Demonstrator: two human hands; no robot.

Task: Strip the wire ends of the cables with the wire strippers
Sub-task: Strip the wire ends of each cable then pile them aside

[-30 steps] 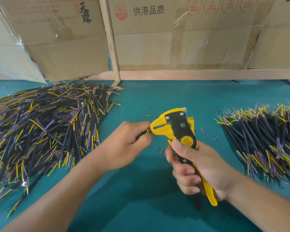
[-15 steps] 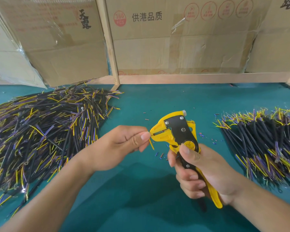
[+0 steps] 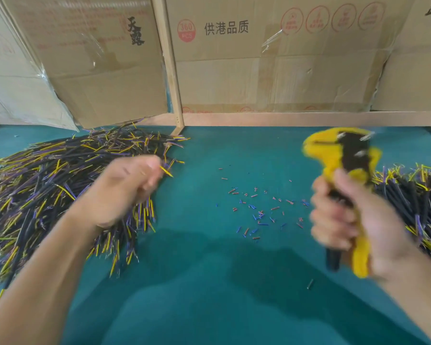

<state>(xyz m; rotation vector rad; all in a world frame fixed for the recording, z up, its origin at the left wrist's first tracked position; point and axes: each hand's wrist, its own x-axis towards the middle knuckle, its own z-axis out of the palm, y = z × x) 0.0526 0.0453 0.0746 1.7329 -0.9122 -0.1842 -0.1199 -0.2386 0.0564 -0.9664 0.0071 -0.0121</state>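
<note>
- Teal desk (image 3: 209, 282) fills the view; taped cardboard boxes (image 3: 271, 58) stand along its far edge behind a wooden frame (image 3: 169, 70).
- Far left: big loose pile of cables (image 3: 47, 195), black jackets with yellow and purple cores, spread across the desk.
- Left hand (image 3: 125, 192) is over the near edge of that pile, fingers curled round one cable (image 3: 166, 170); only its yellow core tips stick out past the fingers. Whether those tips are stripped: too blurred to tell.
- Centre: scatter of insulation offcuts (image 3: 259, 210), red and blue bits, lying on the bare desk between the hands.
- Right hand (image 3: 353, 227) is clenched round the handles of the yellow-and-black wire strippers (image 3: 343, 175), head up, well apart from the left hand. Motion-blurred; jaw state unreadable.
- Far right: second pile of cables (image 3: 413, 202), laid more in parallel, behind the right hand.
- Judgement: between strips, cable and tool separated. Next move needs a core end fed squarely into the stripper head, then a squeeze.
</note>
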